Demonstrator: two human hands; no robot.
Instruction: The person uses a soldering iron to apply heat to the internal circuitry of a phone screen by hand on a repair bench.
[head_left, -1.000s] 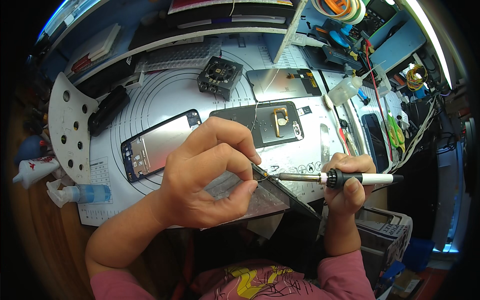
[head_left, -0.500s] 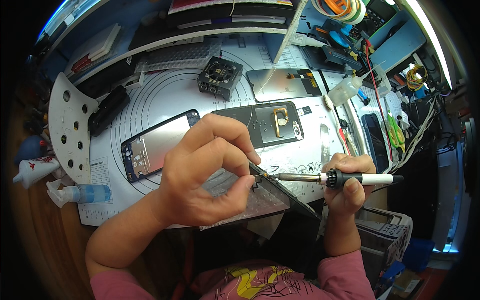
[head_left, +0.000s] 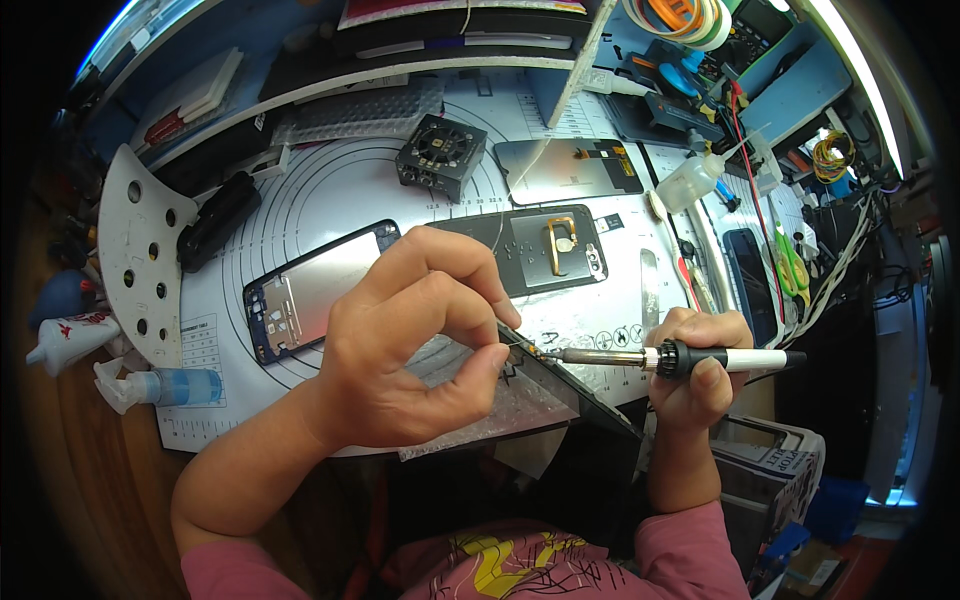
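**Looks like fine soldering, mid-joint**

Left to right: silver-faced phone frame [head_left: 325, 285] lies on the left half of the table [head_left: 360, 195], untouched. Your left hand [head_left: 372, 340] pinches a thin wire [head_left: 517, 344], thumb and finger pressed together; another fingertip meets the upper end of the dark panel [head_left: 585, 395]. That panel is your workpiece: tilted, slanting across the table's front edge, lower end past it. Dark back cover [head_left: 520, 250] lies beyond, mid-table. Soldering iron [head_left: 605, 357] comes in from the right, tip at the panel's upper part. Your right hand [head_left: 706, 382] is wrapped around its handle, fingers closed.

My read: you're feeding wire to the heated spot. Next move calls for a steady tip, small wire feed, then a clean lift-off. Risk: panel slips or neighbouring parts get heat.

Hard to see: the joint itself, too small, so can't confirm tip contact. Your left fingers cover the panel's top end; can't tell what props it. Wire could be solder or a lead.
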